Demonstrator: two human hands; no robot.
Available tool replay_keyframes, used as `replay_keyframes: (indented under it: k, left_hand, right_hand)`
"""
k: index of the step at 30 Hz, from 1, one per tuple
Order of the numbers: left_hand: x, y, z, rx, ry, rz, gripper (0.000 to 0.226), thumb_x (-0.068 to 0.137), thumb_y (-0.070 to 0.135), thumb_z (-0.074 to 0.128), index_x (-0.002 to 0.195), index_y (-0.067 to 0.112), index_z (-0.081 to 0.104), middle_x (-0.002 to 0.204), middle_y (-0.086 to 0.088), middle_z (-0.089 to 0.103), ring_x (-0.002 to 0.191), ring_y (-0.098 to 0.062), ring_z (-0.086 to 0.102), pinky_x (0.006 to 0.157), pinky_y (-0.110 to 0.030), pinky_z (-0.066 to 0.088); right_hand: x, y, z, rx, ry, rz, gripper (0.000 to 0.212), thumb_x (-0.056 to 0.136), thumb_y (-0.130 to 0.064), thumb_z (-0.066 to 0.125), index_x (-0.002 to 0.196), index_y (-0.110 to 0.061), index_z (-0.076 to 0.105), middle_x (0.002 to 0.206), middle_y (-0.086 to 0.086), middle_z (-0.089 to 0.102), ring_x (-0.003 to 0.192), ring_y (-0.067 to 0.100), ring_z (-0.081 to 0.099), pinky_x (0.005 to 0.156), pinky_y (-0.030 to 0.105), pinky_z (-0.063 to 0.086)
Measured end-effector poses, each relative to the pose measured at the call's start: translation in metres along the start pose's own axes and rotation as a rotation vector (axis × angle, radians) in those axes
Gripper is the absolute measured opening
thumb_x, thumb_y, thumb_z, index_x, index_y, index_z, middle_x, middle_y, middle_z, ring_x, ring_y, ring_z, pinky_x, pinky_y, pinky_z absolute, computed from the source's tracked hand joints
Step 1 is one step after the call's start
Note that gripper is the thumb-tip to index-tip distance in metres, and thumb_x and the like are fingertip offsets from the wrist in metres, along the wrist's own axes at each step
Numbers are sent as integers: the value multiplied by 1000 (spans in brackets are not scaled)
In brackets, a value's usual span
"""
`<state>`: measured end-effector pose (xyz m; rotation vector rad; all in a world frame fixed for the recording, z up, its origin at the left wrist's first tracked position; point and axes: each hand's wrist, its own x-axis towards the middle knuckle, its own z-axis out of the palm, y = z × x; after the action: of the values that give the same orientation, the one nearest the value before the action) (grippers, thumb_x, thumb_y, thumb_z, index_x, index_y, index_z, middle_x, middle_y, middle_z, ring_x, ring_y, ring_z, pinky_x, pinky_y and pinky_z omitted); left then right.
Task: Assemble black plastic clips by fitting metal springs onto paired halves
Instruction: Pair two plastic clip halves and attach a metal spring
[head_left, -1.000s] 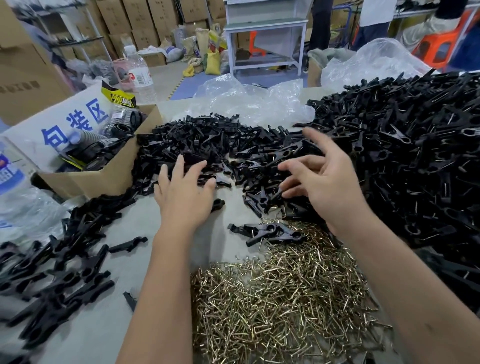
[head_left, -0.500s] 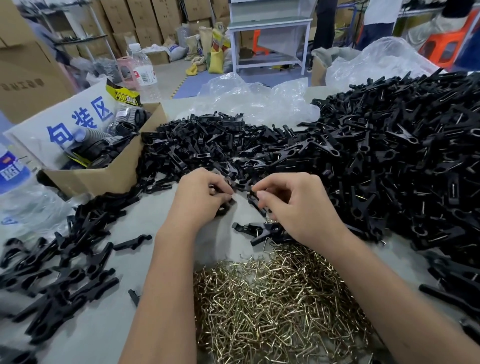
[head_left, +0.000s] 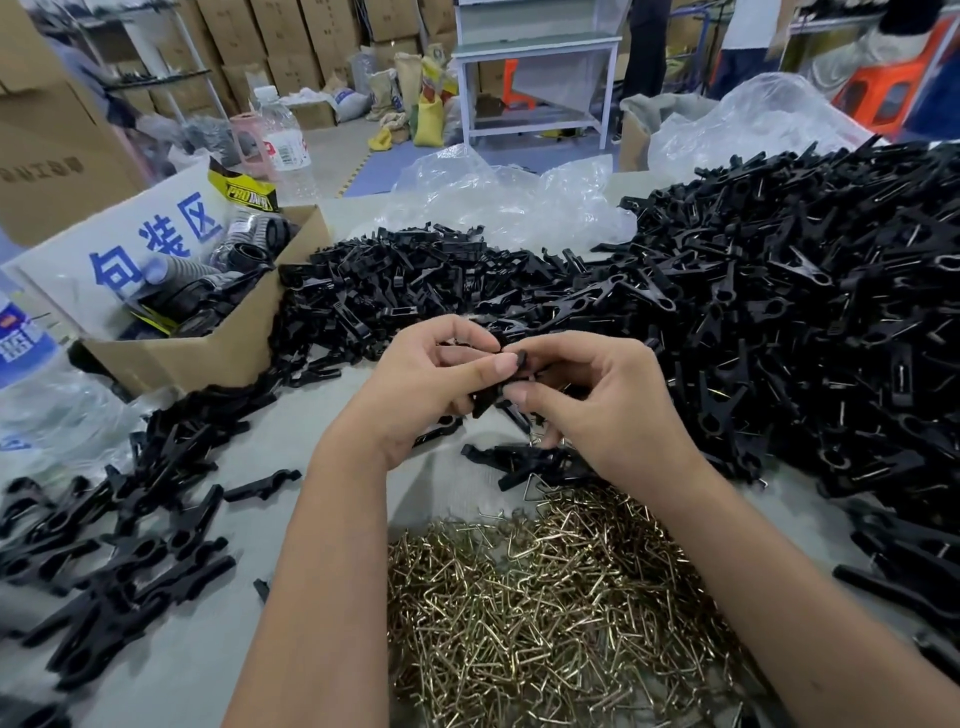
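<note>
Black plastic clip halves (head_left: 506, 376) are held above the surface (head_left: 291, 452), pinched between the left hand (head_left: 421, 379) and right hand (head_left: 597, 400), fingers curled round them, fingertips nearly meeting. Whether a spring is fitted cannot be told. Brass-coloured metal springs (head_left: 545, 613) are heaped just below the wrists. Loose halves (head_left: 415, 280) are piled beyond the hands; a larger mound of clips (head_left: 805, 312) is banked to the right, more pieces (head_left: 119, 545) scattered left. A cardboard box (head_left: 218, 353) is set at far left.
</note>
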<state>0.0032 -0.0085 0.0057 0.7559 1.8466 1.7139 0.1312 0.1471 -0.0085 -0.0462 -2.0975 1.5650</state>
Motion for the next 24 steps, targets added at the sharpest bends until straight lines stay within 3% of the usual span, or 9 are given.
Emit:
replay_keyframes:
  k: [3,6,9,11,13,15,17,21,24]
  left_hand:
    - [-3,-3,-3,-1,-24,-24,50,69,54,91,95,16,71,82,-15,75,62,-20,65,51,-24,45]
    - [-4,-2,0,-10,-9,-50,59,74,60,82,99,9,67,95,-12,79,77,-24,70,57,-24,48]
    - [-3,-1,0,-119,36,-43,55,72,48,78,98,0,68,104,-17,78,85,-19,74,69,-20,58]
    - [-3,-3,0,-136,80,-17,41,69,34,84,95,4,76,107,-26,75,96,-29,76,82,-25,61]
    - [-2,-4,0,-132,120,20,34,70,17,86,100,3,77,108,-24,75,105,-34,75,89,-29,61]
    - [0,-4,1,-237,151,38,24,83,1,76,106,-5,72,109,-18,77,104,-30,76,82,-23,61]
    - [1,-4,1,-261,170,61,18,91,2,70,109,-3,73,112,-15,77,101,-26,77,73,-20,61]
    - [-1,-1,-1,-260,109,26,24,80,16,78,103,12,81,100,-10,78,84,-18,75,64,-20,59]
    - [0,-2,2,-269,23,-27,38,77,12,78,116,11,77,101,-19,78,83,-26,77,63,-18,59]
  right_hand:
    - [3,1,-1,165,0,82,14,85,-8,84,97,-12,80,84,16,74,57,17,67,47,25,55]
    - [5,2,-6,240,59,140,7,89,-9,80,94,-6,76,80,18,74,67,24,70,46,28,55]
    - [7,4,-8,268,92,200,11,96,-9,72,95,1,68,87,16,76,65,18,68,39,24,45]
    - [8,5,-8,296,85,244,10,98,-10,70,94,-5,62,93,14,78,59,15,61,37,22,38]
    - [9,7,-9,307,90,271,13,95,-12,74,93,-11,62,90,17,77,55,12,53,40,21,35]
    - [9,9,-10,291,99,289,14,91,-16,79,95,-13,67,86,16,76,53,12,48,43,21,36]
    - [9,10,-11,291,98,295,11,93,-21,77,99,-13,72,86,10,78,53,10,49,45,20,37]
    - [9,10,-12,298,88,281,10,98,-19,71,104,-20,78,93,7,80,60,4,57,46,18,39]
    - [9,11,-12,297,51,269,16,100,-11,67,108,-20,78,95,7,80,63,3,58,48,19,39]
